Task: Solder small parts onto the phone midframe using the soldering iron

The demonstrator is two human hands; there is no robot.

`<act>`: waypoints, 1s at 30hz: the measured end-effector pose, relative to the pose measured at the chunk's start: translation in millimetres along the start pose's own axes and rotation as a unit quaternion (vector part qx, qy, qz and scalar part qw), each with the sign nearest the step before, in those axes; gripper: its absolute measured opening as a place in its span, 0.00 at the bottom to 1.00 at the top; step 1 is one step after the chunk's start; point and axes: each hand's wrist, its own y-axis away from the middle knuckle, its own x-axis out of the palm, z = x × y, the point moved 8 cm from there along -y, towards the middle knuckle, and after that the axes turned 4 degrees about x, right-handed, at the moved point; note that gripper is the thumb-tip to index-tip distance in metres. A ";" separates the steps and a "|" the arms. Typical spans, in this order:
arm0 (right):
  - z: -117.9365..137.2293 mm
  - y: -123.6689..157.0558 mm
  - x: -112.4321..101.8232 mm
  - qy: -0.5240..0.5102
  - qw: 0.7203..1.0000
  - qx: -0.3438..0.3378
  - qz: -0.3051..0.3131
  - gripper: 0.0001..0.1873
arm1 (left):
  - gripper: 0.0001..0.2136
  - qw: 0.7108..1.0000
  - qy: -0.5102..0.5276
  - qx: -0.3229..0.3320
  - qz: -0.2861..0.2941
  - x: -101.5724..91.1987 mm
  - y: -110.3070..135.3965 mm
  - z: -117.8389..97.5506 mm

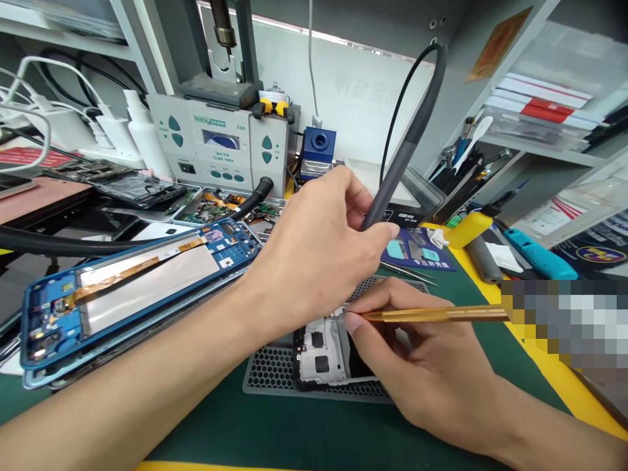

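Note:
In the middle, my left hand (324,242) is closed around the grey, corded handle of a soldering iron (397,170); its tip is hidden behind my hands. My right hand (422,347) pinches a slim gold-coloured tool with a knurled grip (441,314); its kind is not clear and its working end is covered by my fingers. Both hands are over an opened phone frame (321,356), black-edged with a whitish metal inside, partly hidden by them. The frame lies on a grey honeycomb-patterned pad (269,371) on the green mat (275,432).
Left of my arm, a blue phone frame (147,281) rests on a stack of phone parts. Behind stand a soldering station (220,147), a tray of circuit boards (210,206) and a white bottle (147,134). Tweezers (412,271), a yellow bottle (468,229) and a teal tool (540,255) lie right.

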 end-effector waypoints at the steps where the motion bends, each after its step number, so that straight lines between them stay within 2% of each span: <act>1: 0.1 -0.1 -0.1 -0.001 1.000 0.001 -0.002 0.06 | 0.11 1.000 0.002 -0.001 0.001 0.2 0.1 0.4; 30: 1.4 -0.6 -2.7 0.015 1.000 0.006 -0.006 0.07 | 0.09 1.000 0.005 0.015 0.016 0.8 -1.5 -3.9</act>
